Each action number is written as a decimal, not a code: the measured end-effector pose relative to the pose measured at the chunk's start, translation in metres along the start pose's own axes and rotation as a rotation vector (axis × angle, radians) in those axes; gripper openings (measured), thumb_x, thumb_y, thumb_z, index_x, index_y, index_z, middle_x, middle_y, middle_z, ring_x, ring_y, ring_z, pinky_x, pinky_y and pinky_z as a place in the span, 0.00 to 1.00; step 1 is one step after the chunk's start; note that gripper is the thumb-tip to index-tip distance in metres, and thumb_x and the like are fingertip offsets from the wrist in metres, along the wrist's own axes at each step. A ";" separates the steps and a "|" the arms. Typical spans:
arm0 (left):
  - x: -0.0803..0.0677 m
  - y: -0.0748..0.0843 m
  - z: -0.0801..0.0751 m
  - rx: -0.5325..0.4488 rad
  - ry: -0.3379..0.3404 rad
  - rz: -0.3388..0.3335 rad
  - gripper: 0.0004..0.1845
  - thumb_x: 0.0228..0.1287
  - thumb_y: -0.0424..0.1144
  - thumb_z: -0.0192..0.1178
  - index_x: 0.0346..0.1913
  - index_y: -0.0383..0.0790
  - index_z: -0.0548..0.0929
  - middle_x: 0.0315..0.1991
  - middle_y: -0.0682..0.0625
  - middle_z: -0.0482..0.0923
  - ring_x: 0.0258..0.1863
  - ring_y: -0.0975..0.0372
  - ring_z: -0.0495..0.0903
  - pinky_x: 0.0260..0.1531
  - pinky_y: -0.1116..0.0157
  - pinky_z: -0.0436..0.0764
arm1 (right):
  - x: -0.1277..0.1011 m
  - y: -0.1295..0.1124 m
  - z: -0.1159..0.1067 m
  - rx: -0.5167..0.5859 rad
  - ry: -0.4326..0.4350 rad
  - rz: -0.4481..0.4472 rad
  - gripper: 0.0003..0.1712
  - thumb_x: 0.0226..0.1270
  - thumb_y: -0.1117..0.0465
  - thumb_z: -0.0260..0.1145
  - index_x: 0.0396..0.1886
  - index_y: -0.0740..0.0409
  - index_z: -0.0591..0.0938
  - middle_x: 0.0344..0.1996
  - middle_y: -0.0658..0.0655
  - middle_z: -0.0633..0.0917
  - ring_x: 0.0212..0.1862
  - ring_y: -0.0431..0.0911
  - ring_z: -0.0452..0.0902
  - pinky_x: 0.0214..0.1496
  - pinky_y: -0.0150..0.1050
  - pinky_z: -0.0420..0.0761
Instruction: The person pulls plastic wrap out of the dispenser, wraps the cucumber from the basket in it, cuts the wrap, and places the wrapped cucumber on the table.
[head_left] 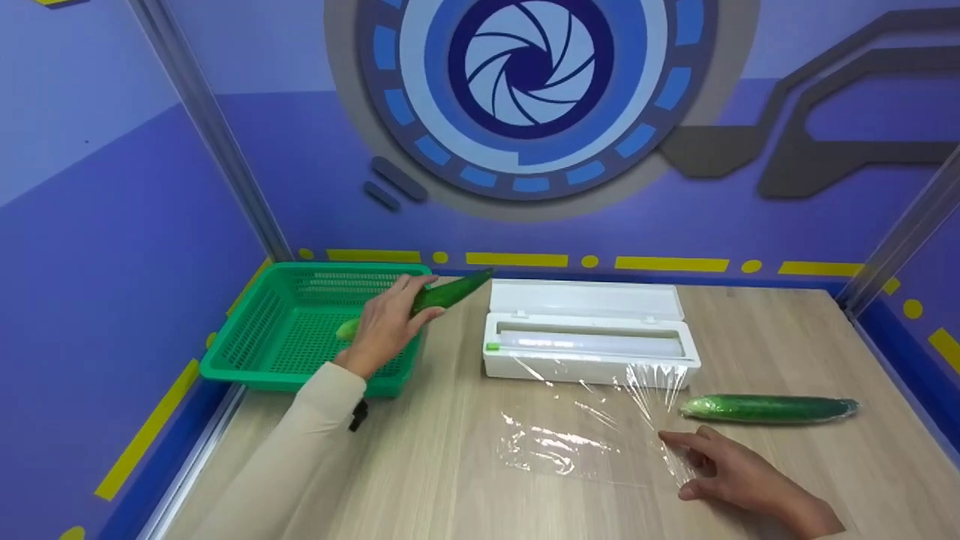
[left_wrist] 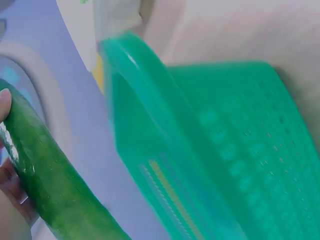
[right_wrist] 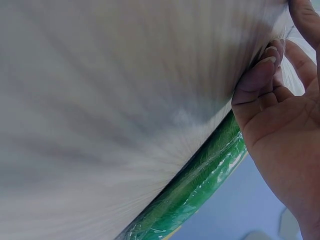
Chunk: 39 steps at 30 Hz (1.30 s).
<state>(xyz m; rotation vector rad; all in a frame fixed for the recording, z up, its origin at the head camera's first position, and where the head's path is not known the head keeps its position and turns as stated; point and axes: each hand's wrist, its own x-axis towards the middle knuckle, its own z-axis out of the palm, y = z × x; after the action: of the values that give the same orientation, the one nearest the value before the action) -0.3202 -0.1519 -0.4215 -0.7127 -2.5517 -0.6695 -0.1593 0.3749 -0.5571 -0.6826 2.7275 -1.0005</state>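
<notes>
My left hand (head_left: 386, 326) grips a bare green cucumber (head_left: 442, 295) and holds it above the right rim of the green basket (head_left: 247, 337); the cucumber (left_wrist: 45, 180) fills the lower left of the left wrist view beside the basket (left_wrist: 215, 150). A white cling film dispenser (head_left: 589, 330) sits mid-table with a clear sheet of film (head_left: 585, 435) pulled out toward me. My right hand (head_left: 720, 469) rests flat on the sheet's right edge. A cucumber wrapped in film (head_left: 769, 408) lies just beyond that hand; the wrapped cucumber (right_wrist: 200, 185) shows in the right wrist view next to my right hand (right_wrist: 272, 105).
The wooden table (head_left: 825, 480) is boxed in by purple walls at the back and both sides. The basket stands in the far left corner. The dispenser's lid is raised against the back wall.
</notes>
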 end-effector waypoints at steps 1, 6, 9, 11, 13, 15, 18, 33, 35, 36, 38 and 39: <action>0.000 0.004 0.000 -0.004 0.006 0.009 0.25 0.72 0.48 0.70 0.68 0.44 0.82 0.50 0.47 0.83 0.33 0.55 0.80 0.35 0.53 0.82 | 0.000 0.000 0.000 0.001 -0.001 0.002 0.45 0.61 0.44 0.80 0.74 0.59 0.78 0.37 0.49 0.71 0.38 0.37 0.67 0.35 0.35 0.67; -0.004 0.022 0.002 -0.042 0.040 0.090 0.19 0.68 0.48 0.74 0.57 0.44 0.87 0.49 0.50 0.87 0.37 0.56 0.84 0.38 0.53 0.85 | 0.001 0.001 0.001 0.001 -0.007 0.009 0.45 0.61 0.44 0.80 0.74 0.58 0.78 0.37 0.49 0.72 0.38 0.37 0.67 0.35 0.34 0.67; -0.007 0.033 0.005 -0.057 0.048 0.146 0.19 0.67 0.48 0.74 0.56 0.45 0.88 0.49 0.51 0.88 0.38 0.58 0.85 0.38 0.56 0.85 | 0.002 0.002 0.001 0.019 -0.022 0.025 0.45 0.61 0.45 0.80 0.75 0.58 0.77 0.38 0.49 0.72 0.38 0.37 0.68 0.36 0.34 0.69; -0.009 0.041 0.009 -0.067 0.048 0.172 0.19 0.66 0.49 0.75 0.56 0.45 0.89 0.49 0.52 0.88 0.38 0.59 0.86 0.37 0.57 0.85 | 0.001 0.002 0.000 0.031 -0.031 0.030 0.46 0.62 0.46 0.80 0.75 0.58 0.76 0.39 0.49 0.73 0.39 0.37 0.69 0.37 0.34 0.70; -0.010 0.050 0.014 -0.079 0.044 0.189 0.19 0.65 0.49 0.75 0.56 0.46 0.89 0.49 0.52 0.88 0.38 0.60 0.85 0.37 0.59 0.85 | 0.001 0.003 0.000 0.039 -0.028 0.024 0.46 0.62 0.46 0.80 0.76 0.58 0.74 0.40 0.49 0.74 0.40 0.37 0.70 0.37 0.34 0.70; -0.011 0.058 0.019 -0.092 0.043 0.210 0.20 0.65 0.49 0.76 0.55 0.46 0.89 0.49 0.53 0.88 0.37 0.60 0.84 0.36 0.61 0.83 | 0.000 0.003 0.000 0.039 -0.009 0.005 0.48 0.62 0.46 0.80 0.77 0.58 0.72 0.40 0.49 0.75 0.40 0.38 0.71 0.38 0.34 0.71; -0.013 0.068 0.028 -0.111 0.038 0.247 0.20 0.64 0.47 0.77 0.55 0.45 0.89 0.48 0.52 0.88 0.33 0.61 0.82 0.31 0.63 0.81 | 0.000 0.004 -0.001 0.029 0.013 -0.016 0.50 0.62 0.45 0.80 0.78 0.59 0.70 0.41 0.49 0.75 0.42 0.38 0.71 0.40 0.34 0.71; -0.025 0.102 0.059 -0.155 -0.073 0.295 0.19 0.62 0.46 0.78 0.55 0.45 0.92 0.43 0.54 0.90 0.37 0.62 0.85 0.37 0.67 0.81 | 0.002 0.002 -0.003 0.050 -0.054 0.107 0.58 0.58 0.46 0.83 0.82 0.57 0.64 0.42 0.52 0.75 0.44 0.41 0.71 0.41 0.35 0.72; -0.026 0.106 0.063 -0.164 -0.078 0.297 0.20 0.61 0.47 0.78 0.54 0.45 0.92 0.44 0.54 0.90 0.38 0.62 0.85 0.38 0.67 0.82 | 0.003 0.001 -0.003 0.057 -0.059 0.119 0.59 0.58 0.46 0.83 0.83 0.57 0.63 0.42 0.52 0.75 0.44 0.42 0.72 0.41 0.35 0.72; -0.026 0.108 0.065 -0.168 -0.085 0.294 0.20 0.62 0.48 0.78 0.54 0.45 0.92 0.44 0.54 0.90 0.39 0.63 0.86 0.39 0.67 0.81 | 0.003 0.001 -0.003 0.060 -0.060 0.125 0.59 0.58 0.46 0.83 0.83 0.56 0.63 0.42 0.52 0.75 0.43 0.42 0.71 0.41 0.35 0.72; -0.027 0.111 0.069 -0.174 -0.097 0.283 0.20 0.61 0.48 0.78 0.54 0.45 0.92 0.45 0.55 0.90 0.39 0.63 0.86 0.40 0.68 0.81 | 0.003 0.001 -0.003 0.057 -0.056 0.123 0.59 0.58 0.46 0.83 0.83 0.57 0.63 0.41 0.52 0.75 0.43 0.41 0.71 0.40 0.35 0.72; -0.027 0.113 0.071 -0.171 -0.103 0.276 0.20 0.61 0.49 0.78 0.54 0.46 0.92 0.45 0.55 0.91 0.39 0.64 0.86 0.40 0.69 0.81 | 0.003 0.001 -0.003 0.053 -0.048 0.110 0.59 0.58 0.46 0.83 0.83 0.57 0.62 0.41 0.52 0.75 0.42 0.41 0.72 0.40 0.35 0.72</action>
<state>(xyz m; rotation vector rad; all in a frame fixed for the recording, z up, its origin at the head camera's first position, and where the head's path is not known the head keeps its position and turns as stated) -0.2529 -0.0383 -0.4547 -1.1597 -2.4400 -0.7789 -0.1634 0.3758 -0.5553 -0.5348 2.6545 -1.0135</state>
